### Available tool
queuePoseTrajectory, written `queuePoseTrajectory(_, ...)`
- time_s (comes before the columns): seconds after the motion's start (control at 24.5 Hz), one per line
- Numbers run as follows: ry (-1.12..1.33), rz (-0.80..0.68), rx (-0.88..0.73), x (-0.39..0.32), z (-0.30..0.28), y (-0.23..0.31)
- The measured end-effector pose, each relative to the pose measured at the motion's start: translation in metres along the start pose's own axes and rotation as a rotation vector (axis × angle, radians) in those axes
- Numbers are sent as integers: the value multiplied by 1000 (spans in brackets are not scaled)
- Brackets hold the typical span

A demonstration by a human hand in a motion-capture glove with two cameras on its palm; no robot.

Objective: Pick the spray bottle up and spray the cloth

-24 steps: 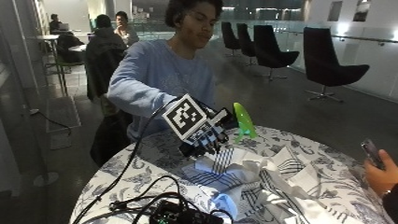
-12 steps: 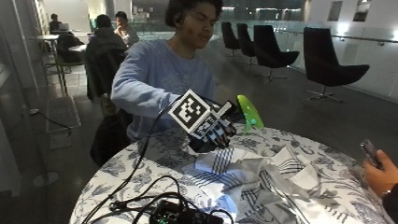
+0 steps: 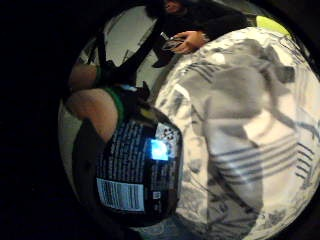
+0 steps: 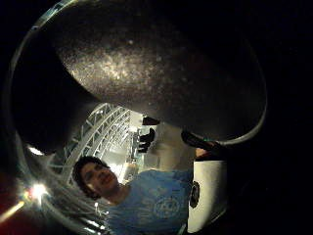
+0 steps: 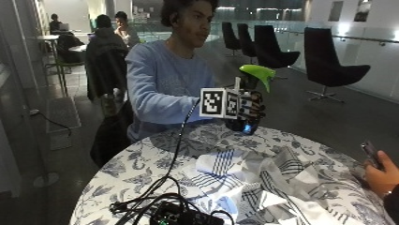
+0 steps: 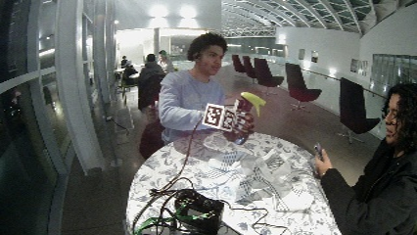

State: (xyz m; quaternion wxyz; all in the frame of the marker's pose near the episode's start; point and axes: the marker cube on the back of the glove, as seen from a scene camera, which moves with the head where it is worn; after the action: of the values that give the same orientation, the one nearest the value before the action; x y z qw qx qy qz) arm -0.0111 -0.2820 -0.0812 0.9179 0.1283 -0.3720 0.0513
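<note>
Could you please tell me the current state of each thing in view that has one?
spray bottle: lifted clear of the table, upright, green nozzle on top
right hand: grips the spray bottle
cloth: crumpled, lying on the table
table: covered with a floral tablecloth, bearing the cloth and a black device with cables

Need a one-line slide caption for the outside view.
Gloved right hand holds the green-topped spray bottle raised above the striped cloth on the table.
</note>
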Motion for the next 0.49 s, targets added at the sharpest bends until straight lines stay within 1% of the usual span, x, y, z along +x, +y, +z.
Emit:
queuePoseTrajectory(0.2,-115,-121,-40,-4,71,0)
queuePoseTrajectory(0.49,-167,-155,-56,-2,140,3)
